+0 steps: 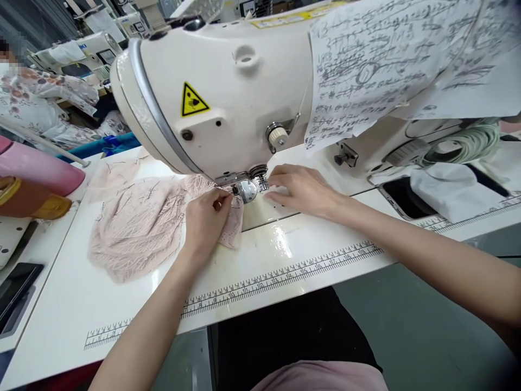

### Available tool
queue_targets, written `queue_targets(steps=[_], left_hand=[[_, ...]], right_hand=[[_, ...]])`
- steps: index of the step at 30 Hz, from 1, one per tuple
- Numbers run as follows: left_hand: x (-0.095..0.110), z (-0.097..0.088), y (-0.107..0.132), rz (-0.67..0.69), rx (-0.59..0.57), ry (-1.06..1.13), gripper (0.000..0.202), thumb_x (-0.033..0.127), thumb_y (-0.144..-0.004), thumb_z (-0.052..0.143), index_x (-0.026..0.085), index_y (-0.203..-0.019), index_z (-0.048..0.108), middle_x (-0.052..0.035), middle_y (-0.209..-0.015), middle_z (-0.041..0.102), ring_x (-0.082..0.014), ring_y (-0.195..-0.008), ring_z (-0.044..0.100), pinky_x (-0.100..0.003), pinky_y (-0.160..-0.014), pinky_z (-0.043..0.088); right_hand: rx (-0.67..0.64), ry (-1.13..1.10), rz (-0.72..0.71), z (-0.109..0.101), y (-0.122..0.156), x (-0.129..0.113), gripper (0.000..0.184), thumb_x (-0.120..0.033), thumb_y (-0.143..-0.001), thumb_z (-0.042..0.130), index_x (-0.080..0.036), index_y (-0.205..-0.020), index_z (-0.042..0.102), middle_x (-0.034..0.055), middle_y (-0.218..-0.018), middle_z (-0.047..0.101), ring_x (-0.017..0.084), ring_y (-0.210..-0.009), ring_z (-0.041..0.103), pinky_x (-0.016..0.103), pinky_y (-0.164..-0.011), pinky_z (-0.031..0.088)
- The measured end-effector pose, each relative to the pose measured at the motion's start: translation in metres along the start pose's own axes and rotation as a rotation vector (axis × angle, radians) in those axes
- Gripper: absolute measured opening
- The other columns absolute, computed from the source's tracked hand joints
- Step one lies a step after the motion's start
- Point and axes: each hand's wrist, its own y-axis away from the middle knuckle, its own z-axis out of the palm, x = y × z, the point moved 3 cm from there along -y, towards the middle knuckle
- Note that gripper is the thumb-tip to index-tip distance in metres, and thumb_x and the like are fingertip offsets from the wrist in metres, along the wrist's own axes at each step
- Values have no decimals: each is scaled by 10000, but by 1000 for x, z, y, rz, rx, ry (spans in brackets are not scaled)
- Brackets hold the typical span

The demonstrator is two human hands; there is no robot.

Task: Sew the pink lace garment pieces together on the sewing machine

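Observation:
A white sewing machine [228, 108] stands over the table, and pale pink lace fabric [138, 228] lies bunched to the left of its presser foot [246, 190]. My left hand [205, 222] is closed with thumb and forefinger pinched at the fabric's right end, just left of the foot. An edge of the lace hangs below those fingers. To the right of the foot, my right hand [301, 190] reaches toward the needle area. Its thumb and fingers are apart, and I see nothing between them. The needle itself is too small to make out.
A ruler strip [280, 277] runs along the table's front edge. On the right lie a phone [401, 198], white cloth [451, 190] and a cord coil [468, 144]. A pink bottle [40, 165] stands left. Another person [44, 108] sits beyond.

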Motion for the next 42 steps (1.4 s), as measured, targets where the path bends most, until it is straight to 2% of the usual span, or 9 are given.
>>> queue_targets(steps=[5,7,9,12,17,23,27,31,42], left_hand=[[-1,0,0,-20,4,-1,126,254,-834,590,199,-824,703,4,-738,707,-112,-589,575,-246,-604,451],[-1,0,0,-11,11,-3,127,252,-834,590,201,-832,707,5,-751,712,-113,-598,583,-246,-607,453],[-1,1,0,7,14,-6,127,252,-830,593,205,-837,711,7,-763,717,-117,-612,593,-248,-611,455],[-2,2,0,26,13,-20,121,255,-825,599,210,-832,711,9,-768,718,-123,-630,605,-248,-609,451],[-2,7,0,18,11,-92,101,253,-820,606,210,-804,696,17,-705,697,-124,-591,589,-253,-589,420],[-4,14,-1,-19,6,-141,113,272,-807,612,197,-754,677,8,-642,671,-130,-556,574,-253,-574,408],[-6,18,-3,-29,-3,-151,116,271,-804,599,197,-744,666,9,-646,672,-128,-554,574,-247,-559,407],[-5,20,-5,-44,-9,-140,108,262,-791,609,199,-716,656,18,-623,659,-121,-538,562,-246,-553,405],[-6,24,-4,-21,37,-103,83,234,-785,613,189,-724,643,22,-656,668,-106,-569,579,-242,-586,435]], right_hand=[[-51,-111,-39,11,-6,-14,192,-289,-848,515,-210,-901,682,40,-925,608,131,-708,516,264,-600,322],[-87,-140,-34,11,-5,-12,180,-301,-841,537,-192,-742,639,10,-794,585,99,-619,463,259,-575,308],[-160,-138,14,9,-2,-7,332,-351,-842,558,-177,-561,520,-21,-616,509,80,-522,371,266,-538,283],[-216,-104,124,3,2,2,486,-415,-868,533,-178,-459,422,-35,-476,419,79,-459,296,286,-516,261],[-112,-196,162,3,-8,6,444,-424,-872,521,-187,-498,549,-27,-569,578,84,-481,416,280,-523,298],[-46,-313,129,21,-41,6,395,-356,-858,490,-170,-521,579,-20,-479,499,77,-448,385,263,-517,308],[23,-370,106,28,-56,2,303,-249,-808,489,-160,-537,591,4,-561,553,114,-564,477,268,-582,337],[103,-431,122,33,-59,1,256,-242,-777,512,-154,-552,596,14,-600,576,141,-658,529,267,-632,357],[136,-366,114,45,-59,8,326,-319,-806,473,-155,-540,568,4,-566,580,99,-550,455,280,-580,313]])
